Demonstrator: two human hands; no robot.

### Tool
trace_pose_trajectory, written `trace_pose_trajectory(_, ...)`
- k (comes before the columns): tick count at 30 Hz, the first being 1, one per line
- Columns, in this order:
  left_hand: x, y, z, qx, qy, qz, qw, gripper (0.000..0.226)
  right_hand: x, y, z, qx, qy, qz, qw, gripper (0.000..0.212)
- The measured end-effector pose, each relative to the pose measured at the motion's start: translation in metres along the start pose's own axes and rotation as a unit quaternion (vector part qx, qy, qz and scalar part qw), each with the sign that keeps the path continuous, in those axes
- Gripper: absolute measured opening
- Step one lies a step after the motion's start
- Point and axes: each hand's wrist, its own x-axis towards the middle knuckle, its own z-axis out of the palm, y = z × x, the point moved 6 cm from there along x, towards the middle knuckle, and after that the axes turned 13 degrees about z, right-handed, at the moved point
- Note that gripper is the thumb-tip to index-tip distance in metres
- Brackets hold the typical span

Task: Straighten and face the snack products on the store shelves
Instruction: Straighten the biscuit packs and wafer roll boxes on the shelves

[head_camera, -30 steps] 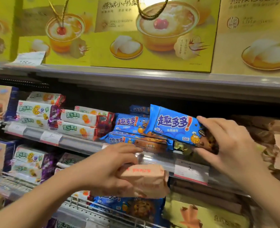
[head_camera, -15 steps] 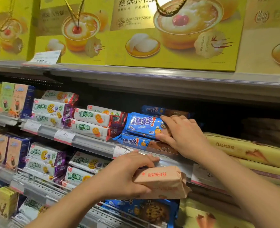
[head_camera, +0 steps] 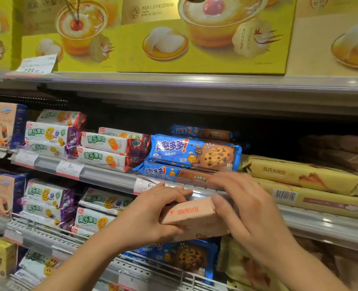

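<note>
Peach pack [head_camera: 191, 219] held in front of the shelf rail [head_camera: 115, 178], below the blue cookies [head_camera: 194, 153]. Left hand [head_camera: 150, 215] wrapped round its left end; right hand [head_camera: 243, 206] blurred, fingers spread over the right end. Probably light, crinkly, crushable; best gripped by both ends.

Right hand [head_camera: 243, 208]: motion-blurred; its fingers cover the peach packet's [head_camera: 188, 215] right end.
Lower blue cookie pack [head_camera: 173, 172]: right part hidden behind that hand.
Price tags [head_camera: 70, 168]: print too small to read.
Brown packs [head_camera: 339, 152], shelf's right end: dark, blurred, cut by the edge.
</note>
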Motion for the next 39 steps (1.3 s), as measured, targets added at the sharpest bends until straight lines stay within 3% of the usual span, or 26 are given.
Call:
trace_pose_trajectory(3, 0.000, 0.007, -0.001, 0.022, -0.007, 0.008, 1.000, 0.043, -0.033, 0.013, 0.005, 0.036, -0.040, 0.024, 0.998, 0.041)
trace_pose_trajectory(9, -0.006, 0.031, 0.027, 0.018, 0.019, 0.043, 0.999, 0.048, -0.067, 0.035, -0.004, 0.055, -0.042, 0.084, 0.994, 0.054)
trace_pose_trajectory(13, 0.000, 0.056, 0.053, 0.024, 0.035, 0.080, 0.996, 0.050, -0.096, 0.058, -0.021, 0.086, -0.062, 0.146, 0.984, 0.050)
trace_pose_trajectory(18, 0.013, 0.089, 0.085, 0.075, -0.012, 0.113, 0.991, 0.052, -0.138, 0.082, -0.045, 0.121, -0.067, 0.222, 0.965, 0.041)
trace_pose_trajectory(22, 0.012, 0.099, 0.096, 0.113, 0.093, 0.030, 0.989, 0.077, -0.175, 0.098, -0.065, 0.201, -0.004, 0.302, 0.932, 0.040)
trace_pose_trajectory(25, 0.001, 0.096, 0.113, 0.017, 0.193, -0.115, 0.974, 0.080, -0.205, 0.125, -0.075, 0.285, 0.060, 0.368, 0.883, 0.045)
trace_pose_trajectory(29, -0.012, 0.107, 0.166, -0.172, 0.285, -0.286, 0.899, 0.071, -0.234, 0.152, -0.084, 0.327, 0.119, 0.405, 0.846, 0.031)
trace_pose_trajectory(33, -0.003, 0.127, 0.222, -0.339, 0.360, -0.307, 0.813, 0.065, -0.264, 0.184, -0.096, 0.335, 0.203, 0.440, 0.808, 0.020)
trace_pose_trajectory(37, 0.021, 0.161, 0.252, -0.388, 0.358, -0.284, 0.801, 0.036, -0.298, 0.222, -0.113, 0.296, 0.291, 0.483, 0.771, 0.009)
trace_pose_trajectory(39, 0.030, 0.177, 0.268, -0.390, 0.347, -0.277, 0.807, 0.033, -0.312, 0.237, -0.121, 0.261, 0.320, 0.496, 0.764, 0.012)
